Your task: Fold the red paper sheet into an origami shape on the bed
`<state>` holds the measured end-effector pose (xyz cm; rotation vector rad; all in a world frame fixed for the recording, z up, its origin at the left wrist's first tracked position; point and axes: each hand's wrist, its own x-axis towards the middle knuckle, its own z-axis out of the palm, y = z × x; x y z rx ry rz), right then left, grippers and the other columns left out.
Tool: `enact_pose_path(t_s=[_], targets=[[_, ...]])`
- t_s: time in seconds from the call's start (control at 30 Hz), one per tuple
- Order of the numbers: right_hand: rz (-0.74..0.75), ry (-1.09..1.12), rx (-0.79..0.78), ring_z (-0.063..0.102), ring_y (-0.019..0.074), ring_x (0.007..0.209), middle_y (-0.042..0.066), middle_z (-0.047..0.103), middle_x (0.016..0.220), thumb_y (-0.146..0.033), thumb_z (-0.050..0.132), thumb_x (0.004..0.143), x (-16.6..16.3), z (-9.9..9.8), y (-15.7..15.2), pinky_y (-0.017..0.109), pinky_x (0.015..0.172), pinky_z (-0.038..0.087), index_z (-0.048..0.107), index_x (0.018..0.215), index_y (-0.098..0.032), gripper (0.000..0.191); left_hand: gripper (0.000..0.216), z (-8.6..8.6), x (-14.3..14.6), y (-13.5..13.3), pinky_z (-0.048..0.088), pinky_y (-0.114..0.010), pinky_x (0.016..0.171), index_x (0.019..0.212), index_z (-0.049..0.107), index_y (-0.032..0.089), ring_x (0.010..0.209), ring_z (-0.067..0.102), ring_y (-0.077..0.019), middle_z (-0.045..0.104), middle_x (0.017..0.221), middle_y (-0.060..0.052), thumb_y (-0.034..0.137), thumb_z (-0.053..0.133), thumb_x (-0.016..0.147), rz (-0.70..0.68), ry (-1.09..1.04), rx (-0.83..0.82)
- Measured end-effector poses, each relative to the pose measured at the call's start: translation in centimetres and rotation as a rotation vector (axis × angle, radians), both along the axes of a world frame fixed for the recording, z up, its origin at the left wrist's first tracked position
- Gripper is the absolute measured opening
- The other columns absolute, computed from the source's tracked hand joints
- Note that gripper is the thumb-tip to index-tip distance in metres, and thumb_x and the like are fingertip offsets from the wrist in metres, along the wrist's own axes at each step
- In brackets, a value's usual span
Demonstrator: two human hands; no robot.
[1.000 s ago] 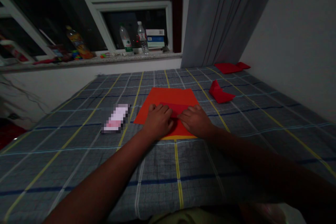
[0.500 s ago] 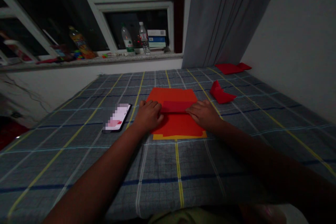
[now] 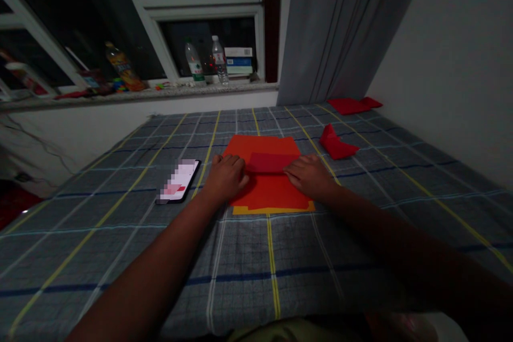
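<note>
A folded strip of dark red paper (image 3: 267, 163) lies across a stack of orange and yellow paper sheets (image 3: 272, 192). My left hand (image 3: 227, 173) is closed on the strip's left end, its fingers curled. At the right end, my right hand (image 3: 308, 172) pinches the strip between thumb and fingers. Both hands rest low over the orange sheets. Beyond my right hand sits a folded red paper shape (image 3: 337, 144) with a raised point.
Left of the sheets lies a phone (image 3: 178, 181) with its screen lit. Flat red paper (image 3: 348, 106) is at the far right corner of the checked cloth (image 3: 160, 256). Bottles (image 3: 195, 64) and stacked boxes (image 3: 239, 61) line the windowsill behind.
Almost nothing differs. Both hands keep their hold on the dark red paper strip, and the view has shifted very slightly.
</note>
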<state>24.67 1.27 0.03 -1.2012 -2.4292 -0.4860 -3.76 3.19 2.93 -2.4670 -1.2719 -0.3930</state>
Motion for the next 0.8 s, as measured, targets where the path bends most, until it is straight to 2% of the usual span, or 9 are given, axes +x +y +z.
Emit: enact_pose_path(t_s=[0.2, 0.47, 0.63, 0.8], targets=[[-0.024, -0.047, -0.085, 0.06, 0.022, 0.093, 0.005, 0.074, 0.096, -0.026, 0.049, 0.099, -1.3, 0.3, -0.8, 0.038, 0.082, 0.03, 0.071, 0.106, -0.022, 0.023, 0.014, -0.3, 1.1, -0.6, 0.034, -0.043, 0.084, 0.09, 0.058, 0.018, 0.092, 0.057, -0.0289, 0.065, 0.092, -0.011, 0.032, 0.056, 0.088, -0.065, -0.025, 0.044], [-0.067, -0.101, -0.177, 0.062, 0.0228, 0.091, 0.007, 0.073, 0.094, -0.025, 0.049, 0.098, -2.9, 1.0, -2.0, 0.037, 0.08, 0.03, 0.069, 0.103, -0.021, 0.021, 0.012, -0.8, 2.8, -1.5, 0.037, -0.041, 0.082, 0.093, 0.057, 0.017, 0.091, 0.054, -0.0277, 0.062, 0.091, -0.011, 0.028, 0.054, 0.089, -0.179, 0.049, 0.0], [-0.063, -0.103, -0.187, 0.064, 0.0228, 0.089, 0.008, 0.072, 0.093, -0.024, 0.049, 0.098, -3.6, 1.1, -2.6, 0.038, 0.079, 0.032, 0.069, 0.109, -0.019, 0.023, 0.017, -0.9, 3.3, -1.9, 0.037, -0.041, 0.086, 0.103, 0.058, 0.016, 0.098, 0.054, -0.0278, 0.062, 0.101, -0.012, 0.026, 0.053, 0.09, -0.266, 0.047, -0.063], [-0.027, -0.083, -0.173, 0.065, 0.0207, 0.086, 0.008, 0.073, 0.094, -0.024, 0.046, 0.1, -4.0, 0.5, -2.7, 0.036, 0.079, 0.034, 0.067, 0.116, -0.018, 0.028, 0.032, -1.3, 3.3, -1.8, 0.037, -0.041, 0.093, 0.12, 0.055, 0.015, 0.112, 0.054, -0.0278, 0.062, 0.12, -0.013, 0.027, 0.057, 0.09, -0.282, -0.013, -0.109]])
